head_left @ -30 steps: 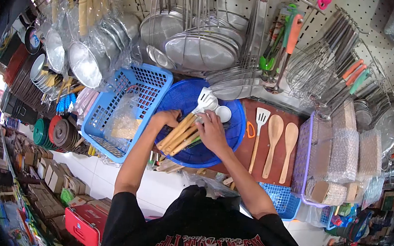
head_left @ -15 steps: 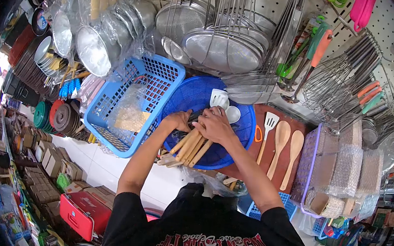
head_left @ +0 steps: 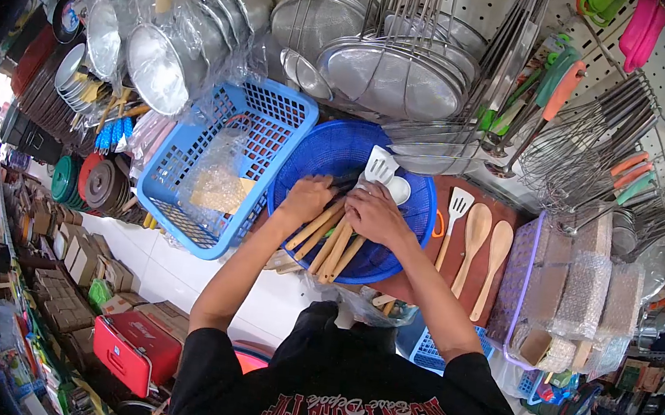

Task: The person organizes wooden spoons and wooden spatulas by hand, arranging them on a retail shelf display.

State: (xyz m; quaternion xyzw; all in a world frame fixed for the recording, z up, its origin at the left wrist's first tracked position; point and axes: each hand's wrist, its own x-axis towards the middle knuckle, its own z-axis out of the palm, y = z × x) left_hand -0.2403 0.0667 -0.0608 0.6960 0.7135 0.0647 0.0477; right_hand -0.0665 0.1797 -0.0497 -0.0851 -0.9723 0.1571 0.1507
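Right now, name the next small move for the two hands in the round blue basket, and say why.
Probably squeeze the wooden handles into one tight bundle. The left hand and right hand both grip them, yet they fan apart over the near rim of the round blue basket, while the white heads sit bunched together.

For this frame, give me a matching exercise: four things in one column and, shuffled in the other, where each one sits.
Things:
1 wooden handles
2 clear bag
3 wooden spoons
4 red box

Places:
A on the brown board
B down on the floor
C in the round blue basket, under the left hand and right hand
D in the square blue basket

Pairs: 1-C, 2-D, 3-A, 4-B.
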